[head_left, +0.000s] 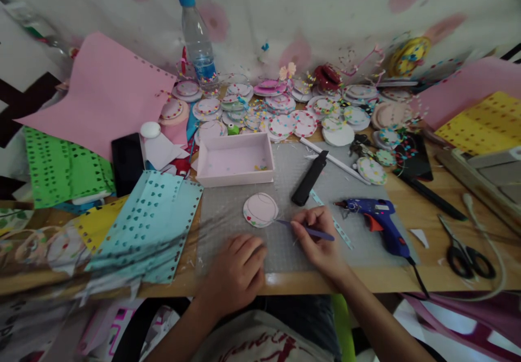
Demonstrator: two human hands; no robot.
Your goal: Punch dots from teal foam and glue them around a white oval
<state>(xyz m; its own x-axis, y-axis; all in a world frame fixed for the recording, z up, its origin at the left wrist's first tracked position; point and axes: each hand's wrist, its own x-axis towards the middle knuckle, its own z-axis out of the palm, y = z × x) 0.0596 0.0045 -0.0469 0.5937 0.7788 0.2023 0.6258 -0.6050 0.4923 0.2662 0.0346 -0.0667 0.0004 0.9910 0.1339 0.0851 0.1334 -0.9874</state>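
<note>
My right hand [317, 237] pinches purple tweezers [313, 232], their tips at the right edge of a white paper disc [260, 209]. The disc lies flat on the grey cutting mat [228, 204]. A curved line shows on it, and small coloured heart shapes dot its lower left rim. Just below the disc, my left hand [242, 267] rests at the front of the mat. Its fingers are bent in and together, and I see nothing in them; the palm side is hidden. A pale blue punched strip [342, 229] lies beyond my right hand.
Behind the disc stands a shallow pink box [236, 177] with small bits inside. A black utility knife [309, 180], blue glue gun [378, 215] and scissors [466, 256] lie to the right. Punched blue sheets [142, 226] are on the left. Decorated discs and a water bottle [199, 47] line the back.
</note>
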